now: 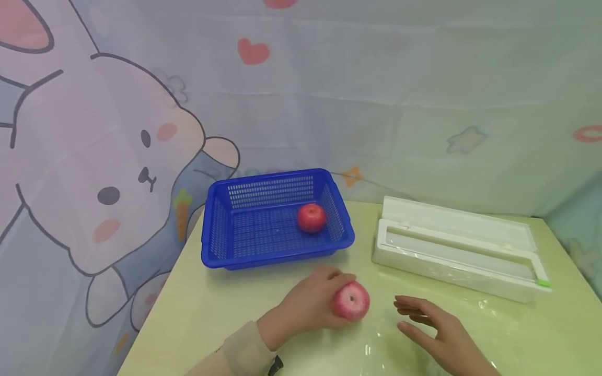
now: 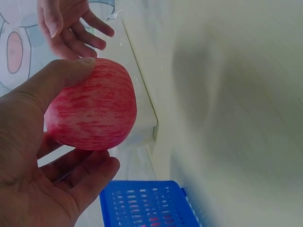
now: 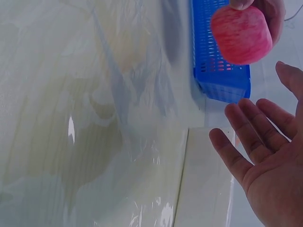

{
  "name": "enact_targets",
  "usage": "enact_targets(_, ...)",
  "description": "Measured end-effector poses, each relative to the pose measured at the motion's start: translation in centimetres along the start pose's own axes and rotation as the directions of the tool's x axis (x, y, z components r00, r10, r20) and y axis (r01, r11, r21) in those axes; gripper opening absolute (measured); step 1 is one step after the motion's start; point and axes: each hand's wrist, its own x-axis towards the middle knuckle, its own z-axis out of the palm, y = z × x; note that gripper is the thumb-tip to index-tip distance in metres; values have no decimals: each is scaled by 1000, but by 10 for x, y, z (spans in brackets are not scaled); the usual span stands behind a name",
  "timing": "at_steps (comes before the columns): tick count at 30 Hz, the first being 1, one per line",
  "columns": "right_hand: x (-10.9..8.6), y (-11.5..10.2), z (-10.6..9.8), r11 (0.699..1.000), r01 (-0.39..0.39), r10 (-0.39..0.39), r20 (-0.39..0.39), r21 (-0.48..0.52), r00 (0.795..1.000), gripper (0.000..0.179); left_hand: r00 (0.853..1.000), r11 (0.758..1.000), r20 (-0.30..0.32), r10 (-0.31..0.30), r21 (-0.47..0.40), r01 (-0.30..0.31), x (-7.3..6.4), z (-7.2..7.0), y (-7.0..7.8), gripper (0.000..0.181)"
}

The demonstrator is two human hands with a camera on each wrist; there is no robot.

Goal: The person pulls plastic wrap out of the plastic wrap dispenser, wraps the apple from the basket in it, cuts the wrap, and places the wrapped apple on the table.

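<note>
My left hand (image 1: pixel 316 302) grips a pink-red apple (image 1: pixel 351 301) in front of the basket. In the left wrist view the thumb lies over one side of that apple (image 2: pixel 97 106) and the fingers curl under the other. To the right, my right hand (image 1: pixel 437 329) holds nothing; its fingers are spread and relaxed, palm facing the apple, with a gap between. A second, redder apple (image 1: pixel 311 218) sits inside the blue plastic basket (image 1: pixel 282 256), toward its right side. Clear plastic film (image 3: pixel 137 94) lies on the table below my right hand.
A white cling film box (image 1: pixel 451 277) stands at the back right with its lid (image 1: pixel 456 222) raised and a roll inside. A green slider (image 1: pixel 543 283) sits at its right end. Behind the pale yellow table (image 1: pixel 188 324) hangs a cartoon-printed cloth (image 1: pixel 329 104).
</note>
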Motion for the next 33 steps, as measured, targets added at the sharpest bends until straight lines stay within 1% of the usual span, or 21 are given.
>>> enact_targets(4, -1, 0, 2, 1000, 3, -3, -6, 7, 1000, 44, 1000, 999, 22, 21, 50, -23, 8, 9, 7, 74)
enact_targets(7, -1, -1, 2, 1000, -21, 21, 4, 14, 1000, 44, 999, 996, 27, 39, 79, -41, 12, 12, 12, 73)
enact_targets(10, -1, 0, 3, 999, -39, 39, 2, 23, 999, 43, 999, 995, 37, 36, 86, -39, 16, 14, 18, 73)
enact_targets(15, 2, 3, 7, 997, -47, 48, -9, 56, 999, 43, 998, 994, 58, 19, 109, -25, 22, 15, 27, 74)
enact_targets(19, 4, 4, 9, 992, -79, 80, -1, 100, 997, 42, 998, 992, 55, 14, 123, -20, 25, 20, 33, 74)
enact_targets(23, 4, 3, 9, 985, -125, 125, 8, 122, 992, 41, 999, 990, 47, 23, 141, -30, 29, 26, 39, 75)
enact_targets(29, 5, 3, 8, 967, -207, 204, 39, 148, 978, 43, 998, 972, 17, 66, 223, -68, 32, 34, 46, 74)
enact_targets(33, 5, 5, 7, 954, -243, 237, 52, 177, 970, 44, 996, 962, 11, 83, 260, -83, 33, 39, 50, 74)
